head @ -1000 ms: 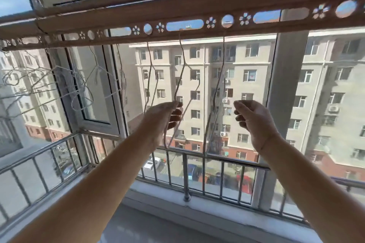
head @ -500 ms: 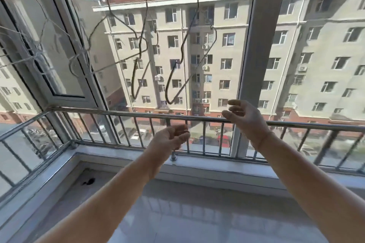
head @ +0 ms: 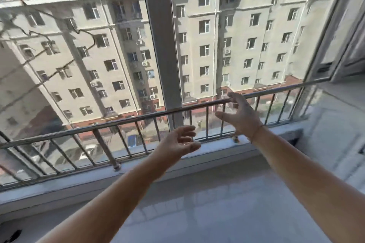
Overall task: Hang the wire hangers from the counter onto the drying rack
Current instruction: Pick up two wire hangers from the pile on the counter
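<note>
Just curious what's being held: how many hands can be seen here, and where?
2. The left hand is open at centre, before the metal railing. The right hand is open, higher and to the right. Neither holds anything.

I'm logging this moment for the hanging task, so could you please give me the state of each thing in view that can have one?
left hand: open, empty, fingers loosely curled.
right hand: open, empty, fingers spread in front of the railing.
wire hangers: hanging at the upper left, touched by neither hand; blurred.
railing: fixed along the sill, not gripped.
window sash: at the far right, swung open inward.
</note>
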`<state>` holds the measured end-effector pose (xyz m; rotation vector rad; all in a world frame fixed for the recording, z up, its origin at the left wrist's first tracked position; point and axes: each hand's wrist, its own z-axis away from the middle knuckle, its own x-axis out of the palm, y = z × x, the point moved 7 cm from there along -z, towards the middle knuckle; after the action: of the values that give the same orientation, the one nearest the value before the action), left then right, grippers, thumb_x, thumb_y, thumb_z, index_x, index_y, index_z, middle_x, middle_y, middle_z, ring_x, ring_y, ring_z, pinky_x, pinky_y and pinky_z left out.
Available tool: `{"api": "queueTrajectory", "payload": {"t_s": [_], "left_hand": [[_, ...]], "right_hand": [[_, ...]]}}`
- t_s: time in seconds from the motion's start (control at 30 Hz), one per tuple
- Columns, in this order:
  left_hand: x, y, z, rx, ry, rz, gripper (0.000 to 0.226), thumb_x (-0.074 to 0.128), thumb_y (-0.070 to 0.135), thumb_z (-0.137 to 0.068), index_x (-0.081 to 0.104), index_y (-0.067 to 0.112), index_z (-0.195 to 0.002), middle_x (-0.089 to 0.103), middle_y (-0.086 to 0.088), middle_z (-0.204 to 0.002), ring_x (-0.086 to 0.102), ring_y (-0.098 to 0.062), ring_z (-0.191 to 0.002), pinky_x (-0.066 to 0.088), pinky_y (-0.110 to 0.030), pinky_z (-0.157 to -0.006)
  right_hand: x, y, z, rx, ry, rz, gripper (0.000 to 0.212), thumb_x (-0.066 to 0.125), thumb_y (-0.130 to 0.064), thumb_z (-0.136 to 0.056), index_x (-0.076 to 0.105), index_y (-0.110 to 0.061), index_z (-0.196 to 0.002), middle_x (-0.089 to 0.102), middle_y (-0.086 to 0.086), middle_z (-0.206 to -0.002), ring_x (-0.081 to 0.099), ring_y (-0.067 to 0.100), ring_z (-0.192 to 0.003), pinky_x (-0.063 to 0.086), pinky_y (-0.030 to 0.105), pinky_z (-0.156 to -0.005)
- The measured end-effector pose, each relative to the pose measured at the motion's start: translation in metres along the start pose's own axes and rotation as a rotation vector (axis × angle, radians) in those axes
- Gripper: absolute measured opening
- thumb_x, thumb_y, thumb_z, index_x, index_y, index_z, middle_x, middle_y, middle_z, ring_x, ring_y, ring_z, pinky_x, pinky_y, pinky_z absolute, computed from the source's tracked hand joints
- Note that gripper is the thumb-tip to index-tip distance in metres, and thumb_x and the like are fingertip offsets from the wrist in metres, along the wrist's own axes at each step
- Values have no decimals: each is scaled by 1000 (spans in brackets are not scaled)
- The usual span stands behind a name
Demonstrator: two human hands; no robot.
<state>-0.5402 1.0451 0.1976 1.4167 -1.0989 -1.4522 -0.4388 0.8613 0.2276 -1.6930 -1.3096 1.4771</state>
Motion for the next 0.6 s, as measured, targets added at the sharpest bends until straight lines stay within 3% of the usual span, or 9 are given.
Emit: {"api": "queueTrajectory", "payload": {"t_s": [0.27,0.4,0.5,0.6], "left_hand": [[186,45,-69,63,-188,-41,49,78,23,-74,58,24,-119,65,-2,-112,61,-14,-106,50,-37,-98],[283,64,-98,94,-259,-11,50,79,33,-64,60,32,-110,66,0,-112,61,-14,-106,49,-39,-98],[352,73,-117,98,-333,6,46,79,18,-73,58,29,-113,65,-1,-113,60,-17,-109,48,-39,-100],[411,84,-135,101,-403,13,46,75,12,-77,57,23,-118,64,-1,-115,59,-17,-110,47,-36,-101]], "right_hand": [[-191,114,31,170,225,79,74,76,-31,-74,38,-18,-135,41,12,-138,43,25,-126,38,31,-100],[-282,162,54,230,298,120,74,76,-28,-74,38,-16,-136,39,14,-138,41,26,-127,37,31,-101],[-341,191,71,266,365,160,74,76,-28,-74,37,-16,-136,38,13,-136,42,24,-125,35,26,-97],[-392,217,86,322,428,185,75,76,-27,-74,37,-13,-137,38,14,-137,41,25,-127,36,34,-105]]}}
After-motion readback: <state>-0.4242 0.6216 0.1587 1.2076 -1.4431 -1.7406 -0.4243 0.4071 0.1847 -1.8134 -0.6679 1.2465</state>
